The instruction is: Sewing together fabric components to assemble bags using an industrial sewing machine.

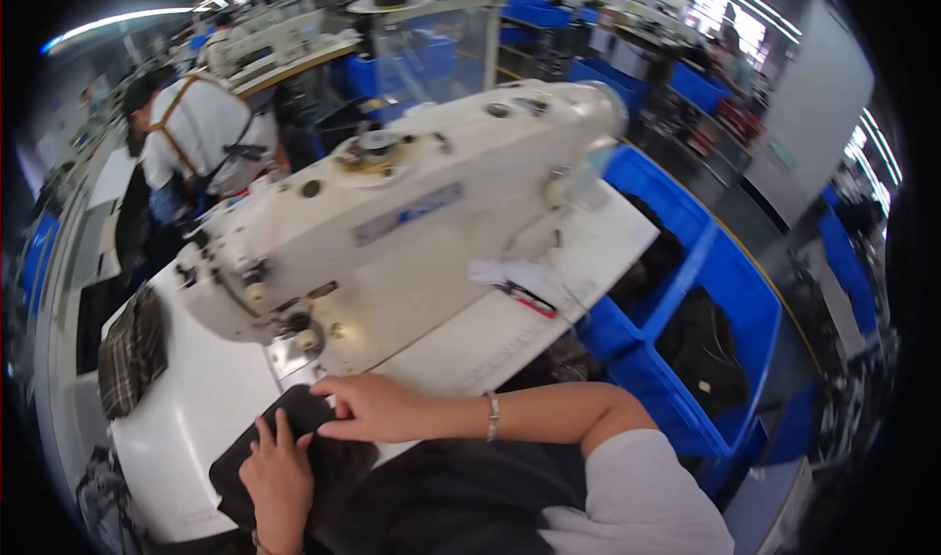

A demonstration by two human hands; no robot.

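A dark piece of cloth (240, 467) lies on the white bed of a sewing machine (392, 217), with one end close below the needle area (306, 339). My left hand (277, 477) rests flat on this cloth, fingers stretched out and spread. My right hand (377, 408) reaches in from the right and touches the cloth's far edge near the presser foot; its forefinger and thumb are apart, its other fingers partly hidden. The needle tip cannot be made out. Dark fabric (470, 496) also covers my lap.
Folded plaid cloth (133, 354) lies at the table's left edge. A white cloth with a red-and-black item (529, 298) sits beside the machine's base. Blue bins (676, 305) holding dark garments stand at right. Another person (201, 128) bends over at the far left.
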